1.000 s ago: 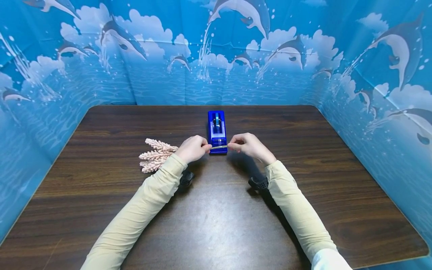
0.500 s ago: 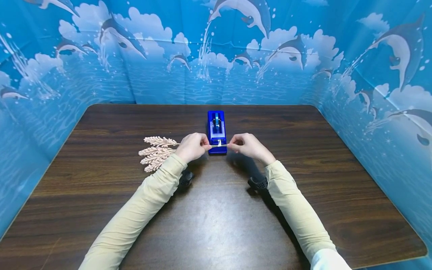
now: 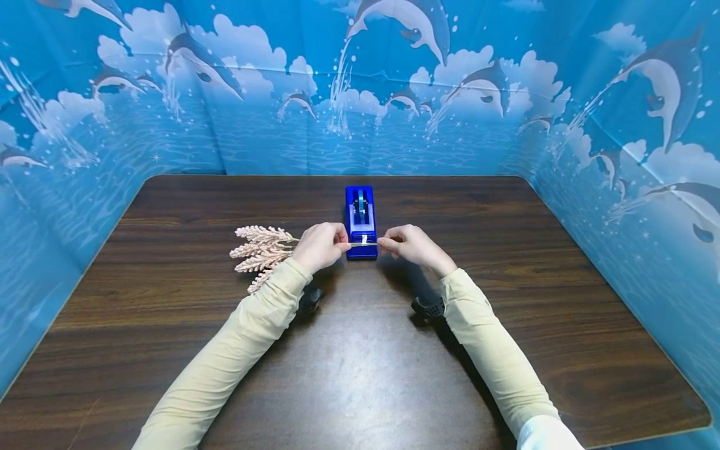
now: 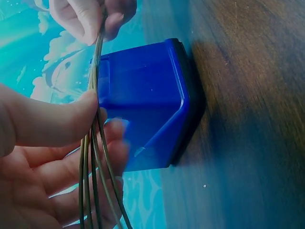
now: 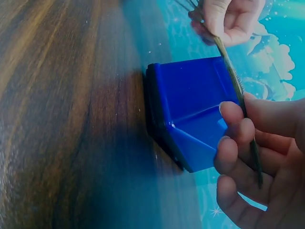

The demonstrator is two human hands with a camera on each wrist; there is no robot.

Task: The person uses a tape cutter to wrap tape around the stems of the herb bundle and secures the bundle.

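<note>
A bundle of thin stems (image 4: 93,148) with pale pink flower sprigs (image 3: 261,250) spans both hands. My left hand (image 3: 322,246) pinches the stems between thumb and fingers, with the sprig heads fanned out to its left. The stems' cut ends are pinched by my right hand (image 3: 415,244). A blue tape dispenser (image 3: 361,232) stands upright on the table, its front end just behind the stretch of stems between my hands. Along that stretch lies a clear, shiny strip of tape (image 5: 239,85) with a jagged edge. How far it wraps round is hard to see.
The dark wood-grain table (image 3: 360,350) has a rounded far edge. Behind and beside it hangs a blue dolphin-print curtain (image 3: 360,150). Black wrist-camera housings (image 3: 430,306) sit beneath the forearms.
The sprig heads have turned and spread differently at the left. Between the hands, a whitish glint of tape has come up on the stems. Both hands stay almost in place.
</note>
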